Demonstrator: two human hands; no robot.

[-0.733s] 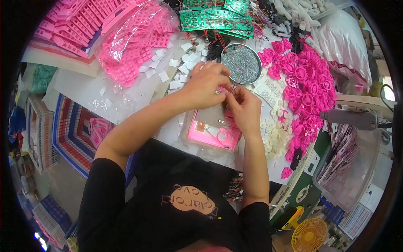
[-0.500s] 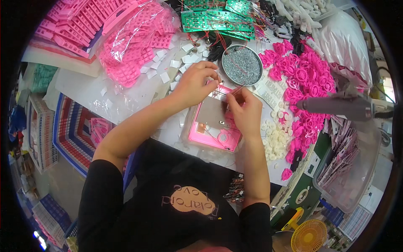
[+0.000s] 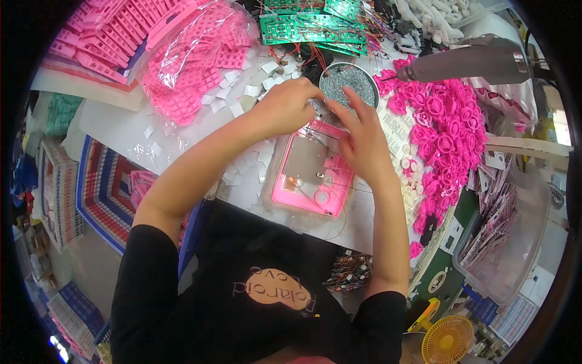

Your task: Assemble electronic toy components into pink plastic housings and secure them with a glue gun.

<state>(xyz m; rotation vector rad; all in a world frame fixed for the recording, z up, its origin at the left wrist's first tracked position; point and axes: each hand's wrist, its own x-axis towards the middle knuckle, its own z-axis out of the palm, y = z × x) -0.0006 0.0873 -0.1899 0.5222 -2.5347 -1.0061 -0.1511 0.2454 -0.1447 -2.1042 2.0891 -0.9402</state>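
Dish (image 3: 350,82) lies just beyond both hands; left hand (image 3: 285,108) pinches closed at its rim; right hand (image 3: 362,138) open, fingers extended toward it.

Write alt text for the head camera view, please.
Both hands work at the top edge of a pink plastic housing: left hand pinching thin wires, right hand open beside it. A round dish of small metal parts sits behind.

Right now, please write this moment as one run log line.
left hand: pinching thin wires | right hand: fingers spread over pink housing | round tray of screws: beside hands
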